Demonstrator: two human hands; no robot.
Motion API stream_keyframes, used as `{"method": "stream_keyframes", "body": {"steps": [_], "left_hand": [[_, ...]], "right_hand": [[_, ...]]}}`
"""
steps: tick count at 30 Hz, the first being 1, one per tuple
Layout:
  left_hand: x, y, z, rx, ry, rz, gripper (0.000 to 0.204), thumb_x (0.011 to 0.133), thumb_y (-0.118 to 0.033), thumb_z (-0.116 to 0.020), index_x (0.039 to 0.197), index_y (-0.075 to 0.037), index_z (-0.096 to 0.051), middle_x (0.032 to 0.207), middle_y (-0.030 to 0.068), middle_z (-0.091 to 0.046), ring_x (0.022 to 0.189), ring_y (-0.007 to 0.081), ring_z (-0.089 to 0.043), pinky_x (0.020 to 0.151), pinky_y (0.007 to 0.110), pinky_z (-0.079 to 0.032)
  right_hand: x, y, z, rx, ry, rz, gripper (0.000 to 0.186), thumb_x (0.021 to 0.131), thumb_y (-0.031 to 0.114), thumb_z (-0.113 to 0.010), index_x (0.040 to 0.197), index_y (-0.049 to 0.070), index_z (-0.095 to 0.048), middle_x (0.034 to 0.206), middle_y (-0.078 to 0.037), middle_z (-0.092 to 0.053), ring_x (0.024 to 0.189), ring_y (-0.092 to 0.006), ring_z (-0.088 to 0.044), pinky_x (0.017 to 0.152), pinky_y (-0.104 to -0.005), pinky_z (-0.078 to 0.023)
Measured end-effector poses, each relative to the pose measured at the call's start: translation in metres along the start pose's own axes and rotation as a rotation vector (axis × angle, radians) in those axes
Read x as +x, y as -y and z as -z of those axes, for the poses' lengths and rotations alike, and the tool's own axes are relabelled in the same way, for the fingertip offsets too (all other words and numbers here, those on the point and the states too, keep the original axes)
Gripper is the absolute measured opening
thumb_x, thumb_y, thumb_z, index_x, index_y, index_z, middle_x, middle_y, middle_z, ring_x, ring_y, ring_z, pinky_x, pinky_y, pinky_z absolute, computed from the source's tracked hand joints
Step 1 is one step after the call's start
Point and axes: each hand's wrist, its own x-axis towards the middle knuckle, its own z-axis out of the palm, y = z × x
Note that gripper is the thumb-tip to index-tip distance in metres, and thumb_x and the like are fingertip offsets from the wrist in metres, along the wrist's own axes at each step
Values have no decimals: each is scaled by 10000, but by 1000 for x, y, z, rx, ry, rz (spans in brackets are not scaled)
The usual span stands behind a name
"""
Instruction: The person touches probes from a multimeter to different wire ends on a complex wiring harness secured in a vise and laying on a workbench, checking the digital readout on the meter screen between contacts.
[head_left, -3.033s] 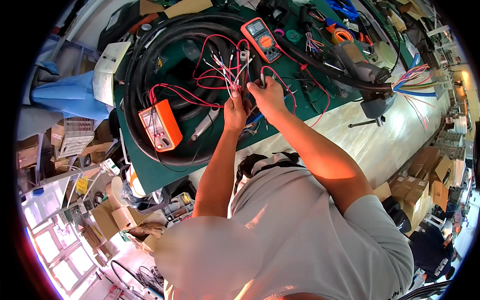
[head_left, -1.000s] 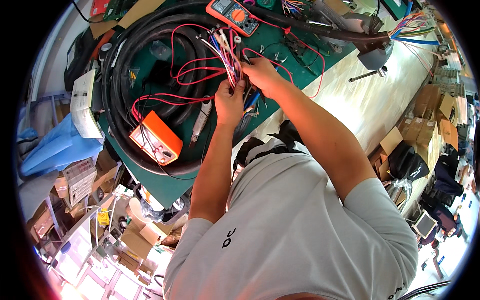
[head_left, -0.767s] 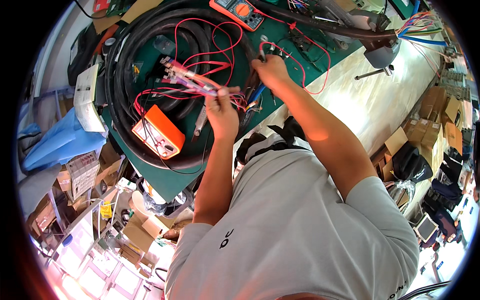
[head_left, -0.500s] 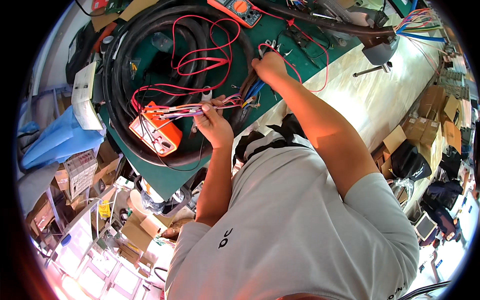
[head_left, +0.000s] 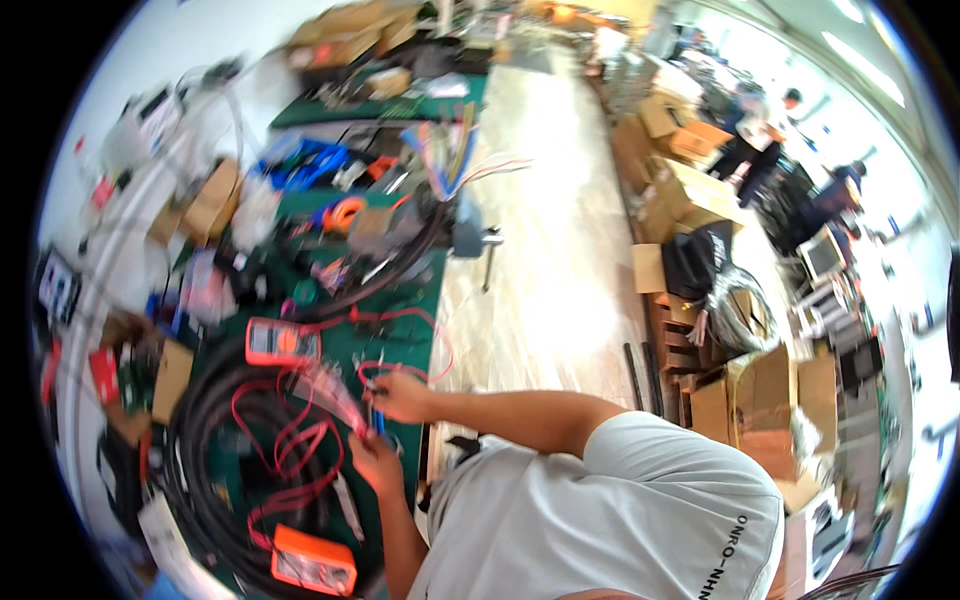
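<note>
From the head view, the left hand (head_left: 372, 462) is closed around a bundle of thin wires (head_left: 335, 395) over the green counter (head_left: 395, 300), just beside a coil of black cable (head_left: 205, 440). The right hand (head_left: 398, 393), close by, pinches a red lead (head_left: 400, 318). An orange meter (head_left: 283, 342) lies near; the picture is blurred.

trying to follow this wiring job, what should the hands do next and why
Probably bring the right hand closer to the left hand and sort out a single wire. The left hand appears to hold a bundle of thin wires fanned over the green mat, beside the orange multimeter; blur hides detail.
</note>
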Motion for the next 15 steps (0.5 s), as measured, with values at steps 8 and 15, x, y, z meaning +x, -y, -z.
{"method": "stream_keyframes", "body": {"steps": [8,15], "left_hand": [[-12,11,1,195,139,-383,327,932,-274,-569,1026,36,-528,761,192,-561,709,367,-547,635,462,-424],[-6,0,-10,398,218,-391,158,888,-173,-598,952,-29,-585,814,139,-593,753,358,-569,689,443,-432]], "right_hand": [[-41,49,20,446,-176,-375,321,870,147,-475,1142,39,-604,776,-68,-636,483,-144,-522,412,-307,-426],[-42,15,43,581,-689,-313,291,866,139,-517,1114,40,-631,795,-66,-657,676,-166,-625,607,-319,-498]]}}
